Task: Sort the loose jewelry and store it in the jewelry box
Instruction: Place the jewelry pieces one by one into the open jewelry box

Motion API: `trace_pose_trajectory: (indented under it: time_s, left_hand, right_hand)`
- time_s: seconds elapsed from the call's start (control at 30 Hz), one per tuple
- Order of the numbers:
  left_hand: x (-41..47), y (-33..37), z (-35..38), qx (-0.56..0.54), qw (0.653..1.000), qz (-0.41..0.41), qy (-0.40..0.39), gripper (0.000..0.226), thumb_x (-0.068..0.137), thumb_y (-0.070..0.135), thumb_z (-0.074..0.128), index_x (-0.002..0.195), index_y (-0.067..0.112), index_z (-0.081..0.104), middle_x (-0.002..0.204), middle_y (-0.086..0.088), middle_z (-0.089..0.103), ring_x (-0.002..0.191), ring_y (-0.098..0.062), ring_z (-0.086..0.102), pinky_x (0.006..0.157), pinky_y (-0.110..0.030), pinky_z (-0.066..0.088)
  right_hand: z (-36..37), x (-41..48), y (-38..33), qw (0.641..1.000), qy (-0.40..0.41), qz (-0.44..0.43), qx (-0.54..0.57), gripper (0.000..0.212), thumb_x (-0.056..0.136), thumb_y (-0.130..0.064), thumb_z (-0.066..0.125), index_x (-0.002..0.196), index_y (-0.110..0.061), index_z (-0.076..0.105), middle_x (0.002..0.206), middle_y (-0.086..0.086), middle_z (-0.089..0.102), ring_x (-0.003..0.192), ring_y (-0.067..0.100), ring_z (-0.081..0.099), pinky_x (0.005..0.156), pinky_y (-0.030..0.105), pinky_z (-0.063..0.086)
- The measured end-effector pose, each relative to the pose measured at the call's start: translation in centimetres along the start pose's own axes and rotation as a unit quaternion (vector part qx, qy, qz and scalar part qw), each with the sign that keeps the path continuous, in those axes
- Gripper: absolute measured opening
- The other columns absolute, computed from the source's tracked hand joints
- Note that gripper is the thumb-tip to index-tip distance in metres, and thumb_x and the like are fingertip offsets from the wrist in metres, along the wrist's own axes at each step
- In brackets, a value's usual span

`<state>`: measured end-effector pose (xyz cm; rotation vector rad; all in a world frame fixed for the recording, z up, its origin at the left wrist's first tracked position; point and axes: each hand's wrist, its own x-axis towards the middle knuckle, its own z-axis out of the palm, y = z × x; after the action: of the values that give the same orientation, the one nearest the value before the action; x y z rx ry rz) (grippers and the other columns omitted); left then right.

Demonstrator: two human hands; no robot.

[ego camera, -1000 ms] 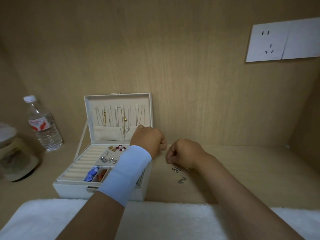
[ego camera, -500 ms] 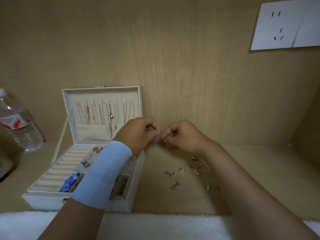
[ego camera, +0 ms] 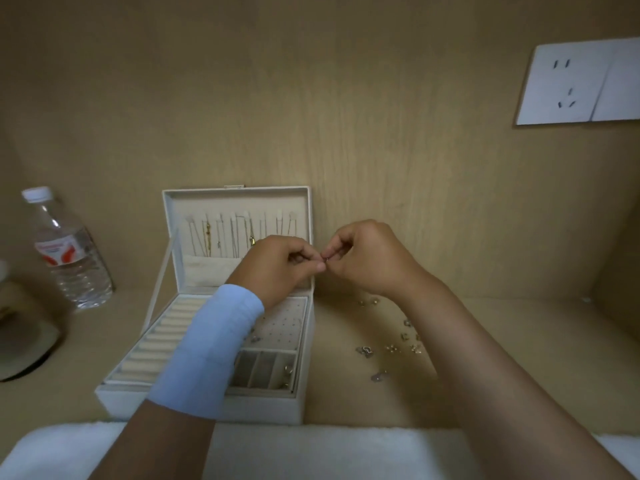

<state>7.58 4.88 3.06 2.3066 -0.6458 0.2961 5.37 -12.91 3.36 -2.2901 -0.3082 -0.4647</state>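
A: Jewelry box (ego camera: 207, 407): it is seen open on the surface (ego camera: 519, 341), its lid propped upright against the back wall, low and to the left of both hands. Where is the piece being handled?

B: A tiny item, too small to be named, is pinched where the two hands meet, above the box's right edge. The left hand (ego camera: 277, 265) is closed, thumb and fingertips brought together on it; the right hand (ego camera: 367, 261) is closed in the same pinch from the other side. No long axis can be made out.

A: Which hand is judged nearer to the box?

B: The left one, whose forearm, wrapped in a pale blue wristband (ego camera: 207, 351), is laid over the tray. The pinholed earring pad (ego camera: 284, 327) lies straight below and slightly left of the pinch, so a short drop down and leftward is probably what is called for.

A: And the counts?

B: One box and two hands are counted. The loose jewelry (ego camera: 391, 344) is scattered on the surface right of the box, below the right wrist; about eight small pieces are counted, though the blur leaves that uncertain. Several chains hang in the lid, number not readable. One water bottle (ego camera: 69, 251) is stood well to the left.
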Motion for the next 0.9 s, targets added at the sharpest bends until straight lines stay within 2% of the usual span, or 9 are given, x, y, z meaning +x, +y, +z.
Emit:
trace_pose_trajectory:
  time_s: [0.1, 0.23, 0.37, 0.5, 0.6, 0.67, 0.73, 0.8, 0.9]
  left_hand:
    - [-1.4, -0.9, -2.3, -0.022, 0.999, -0.004, 0.024, 0.005, 0.086, 0.028, 0.071, 0.084, 0.027, 0.076, 0.081, 0.010, 0.072, 0.080, -0.007, 0.065, 0.077, -0.025, 0.052]
    - [-3.2, -2.7, -5.5, -0.125, 0.990, -0.038, 0.045, 0.009, 0.089, 0.021, 0.069, 0.082, 0.022, 0.075, 0.076, 0.007, 0.071, 0.065, -0.003, 0.059, 0.066, -0.020, 0.050]
    - [-4.0, -4.1, -7.5, -0.193, 0.978, -0.081, 0.006, 0.010, 0.090, 0.018, 0.067, 0.085, 0.016, 0.075, 0.076, 0.003, 0.070, 0.058, -0.003, 0.056, 0.056, -0.012, 0.045]
    - [-4.0, -5.7, -8.3, -0.209, 0.972, -0.100, -0.037, 0.012, 0.091, 0.023, 0.066, 0.083, 0.023, 0.075, 0.078, 0.005, 0.072, 0.064, -0.009, 0.058, 0.061, -0.019, 0.045]
    - [-3.7, -6.3, -8.6, -0.222, 0.968, -0.104, -0.061, 0.012, 0.092, 0.023, 0.065, 0.085, 0.023, 0.075, 0.078, 0.005, 0.072, 0.065, -0.010, 0.058, 0.062, -0.024, 0.044]
    - [-3.6, -6.6, -8.7, -0.226, 0.966, -0.105, -0.071, 0.012, 0.092, 0.021, 0.064, 0.087, 0.021, 0.074, 0.079, 0.005, 0.072, 0.065, -0.010, 0.058, 0.061, -0.023, 0.044]
    - [-3.4, -6.8, -8.6, -0.224, 0.967, -0.105, -0.068, 0.012, 0.092, 0.022, 0.064, 0.088, 0.023, 0.075, 0.080, 0.005, 0.073, 0.066, -0.010, 0.058, 0.061, -0.022, 0.045]
    - [-3.4, -7.1, -8.6, -0.227, 0.966, -0.107, -0.056, 0.012, 0.092, 0.023, 0.064, 0.088, 0.023, 0.075, 0.081, 0.006, 0.073, 0.066, -0.010, 0.058, 0.061, -0.019, 0.046]
    - [-3.3, -7.7, -8.9, -0.199, 0.972, -0.107, -0.058, 0.010, 0.092, 0.026, 0.065, 0.088, 0.024, 0.075, 0.080, 0.008, 0.074, 0.067, -0.007, 0.060, 0.063, -0.018, 0.047]
  right_hand:
    - [1.2, -0.1, -2.8, 0.999, 0.006, -0.029, -0.026, 0.010, 0.082, -0.016, 0.073, 0.084, -0.025, 0.077, 0.080, -0.010, 0.071, 0.076, 0.002, 0.067, 0.072, 0.022, 0.056]
    - [3.7, 0.3, -5.5, 0.998, 0.010, -0.059, 0.003, 0.012, 0.080, -0.018, 0.078, 0.086, -0.028, 0.078, 0.079, -0.012, 0.072, 0.075, -0.001, 0.065, 0.072, 0.022, 0.054]
    - [5.7, 0.4, -6.7, 0.995, 0.011, -0.065, 0.075, 0.010, 0.080, -0.018, 0.082, 0.088, -0.024, 0.080, 0.080, -0.012, 0.073, 0.059, -0.011, 0.057, 0.060, 0.006, 0.038]
    - [7.1, 0.5, -6.7, 0.990, 0.023, -0.053, 0.131, 0.016, 0.078, -0.018, 0.085, 0.086, -0.029, 0.078, 0.077, -0.017, 0.073, 0.055, -0.001, 0.060, 0.061, 0.016, 0.047]
    - [7.4, 0.8, -6.7, 0.984, 0.005, -0.035, 0.173, 0.017, 0.077, -0.011, 0.084, 0.089, -0.022, 0.078, 0.081, -0.008, 0.075, 0.048, 0.008, 0.060, 0.053, 0.026, 0.055]
    - [7.6, 1.0, -6.6, 0.980, 0.007, -0.034, 0.197, 0.014, 0.077, -0.010, 0.084, 0.086, -0.019, 0.078, 0.080, -0.003, 0.076, 0.047, 0.002, 0.058, 0.051, 0.020, 0.050]
    - [7.8, 1.2, -6.3, 0.978, 0.017, -0.038, 0.203, 0.010, 0.077, -0.014, 0.084, 0.084, -0.018, 0.079, 0.077, -0.005, 0.076, 0.053, -0.002, 0.061, 0.056, 0.012, 0.046]
    - [8.0, 1.2, -6.1, 0.978, 0.018, -0.039, 0.203, 0.008, 0.077, -0.016, 0.084, 0.085, -0.019, 0.080, 0.080, -0.006, 0.077, 0.063, -0.003, 0.066, 0.064, 0.013, 0.049]
    - [8.8, 1.0, -6.1, 0.982, 0.003, -0.040, 0.183, 0.012, 0.075, -0.016, 0.086, 0.085, -0.021, 0.081, 0.081, -0.006, 0.077, 0.062, -0.003, 0.063, 0.066, 0.019, 0.054]
